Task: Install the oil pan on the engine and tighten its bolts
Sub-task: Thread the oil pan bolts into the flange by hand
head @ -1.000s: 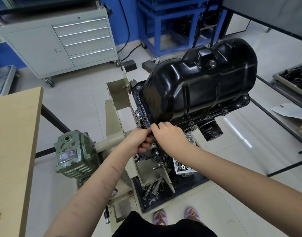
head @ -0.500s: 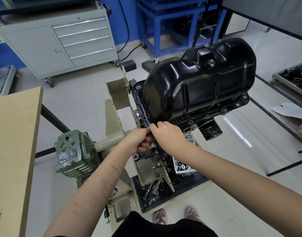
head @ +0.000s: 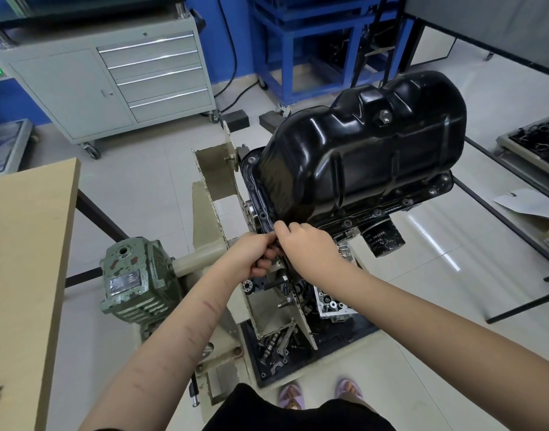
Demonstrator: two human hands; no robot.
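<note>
Oil pan [head: 360, 163] sits upside down on the engine [head: 298, 293]; left hand [head: 251, 256] and right hand [head: 307, 244] pinch its near flange corner.

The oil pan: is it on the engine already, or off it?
On. The oil pan sits over the engine, rim against it. Both hands work at its near corner; whether its bolts are tight, cannot tell.

Bright, even overhead light fills the workshop; a white streak of glare crosses the glossy floor [head: 434, 241] and soft highlights sheen the black oil pan [head: 360, 150]. Focus is sharp throughout (straight lines bow near the wide-angle edges), shadows faint.
</note>
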